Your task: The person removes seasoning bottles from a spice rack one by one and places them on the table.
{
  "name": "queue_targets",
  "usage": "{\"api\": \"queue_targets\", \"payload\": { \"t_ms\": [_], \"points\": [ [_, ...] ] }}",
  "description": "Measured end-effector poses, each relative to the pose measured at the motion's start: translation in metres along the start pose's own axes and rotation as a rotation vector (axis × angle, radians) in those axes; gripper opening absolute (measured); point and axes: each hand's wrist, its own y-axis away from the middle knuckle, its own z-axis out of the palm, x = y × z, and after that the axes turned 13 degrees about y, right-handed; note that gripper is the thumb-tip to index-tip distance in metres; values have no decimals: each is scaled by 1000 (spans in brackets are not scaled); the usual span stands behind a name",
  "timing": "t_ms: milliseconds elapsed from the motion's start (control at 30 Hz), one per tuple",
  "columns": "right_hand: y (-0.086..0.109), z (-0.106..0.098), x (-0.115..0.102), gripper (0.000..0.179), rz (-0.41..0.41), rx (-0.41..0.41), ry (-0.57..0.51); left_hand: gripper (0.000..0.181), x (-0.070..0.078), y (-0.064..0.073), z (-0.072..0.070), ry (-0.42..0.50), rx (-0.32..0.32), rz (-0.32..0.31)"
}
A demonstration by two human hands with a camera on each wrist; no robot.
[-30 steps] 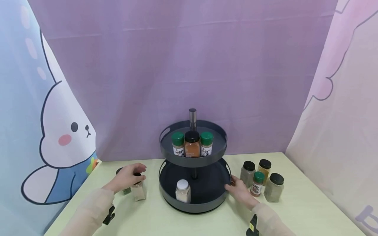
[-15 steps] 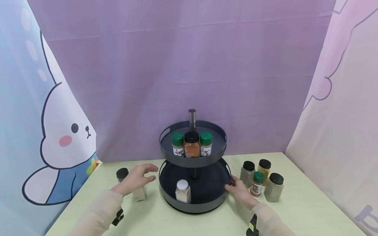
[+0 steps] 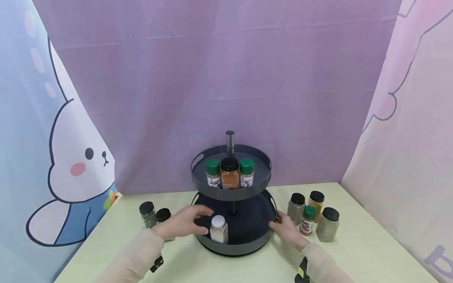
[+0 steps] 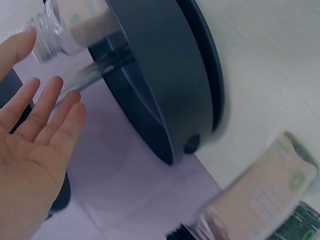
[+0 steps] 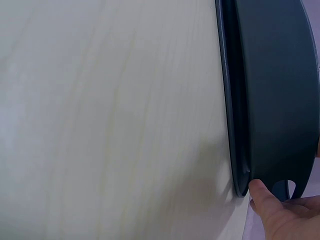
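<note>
My left hand [image 3: 183,222] reaches over the left rim of the lower tray of a dark grey two-tier spice rack [image 3: 244,248]. Its fingers are spread, thumb near a white-capped jar [image 3: 219,232] of pale powder that stands inside that tray. In the left wrist view the palm faces up with nothing in it, fingertips beside the jar's neck. My right hand [image 3: 287,231] holds the lower tray's right edge at the handle cutout; in the right wrist view the thumb [image 5: 262,195] presses the outer wall. Two green-capped bottles flank a black-capped orange jar [image 3: 230,179] on the upper tray.
Left of the rack stand a black-capped jar of green flakes [image 3: 148,216] and another black-capped jar [image 3: 163,214], partly hidden by my left hand. Several spice jars, including a green-capped bottle [image 3: 307,222], stand at the right. A purple curtain [image 3: 226,78] hangs behind the table.
My left hand has let go of the black-capped jar at the left and moved right to the white-capped jar. My right hand stays on the tray edge.
</note>
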Motion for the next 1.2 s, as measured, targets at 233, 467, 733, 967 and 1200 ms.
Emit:
{"api": "queue_targets", "payload": {
  "t_ms": [233,467,733,967,1200],
  "points": [
    [0,0,3,63,7,6,-5,54,6,-12,12,-17,-48,17],
    [1,0,1,62,1,9,-3,53,6,-24,19,-38,-82,4],
    [0,1,3,63,-8,12,-17,51,5,-32,27,-106,-114,-6],
    [0,1,3,63,0,14,-28,52,3,-37,34,-133,-132,-47],
    [0,0,2,63,-2,13,-38,53,6,-37,36,-119,-146,-70]
  ]
}}
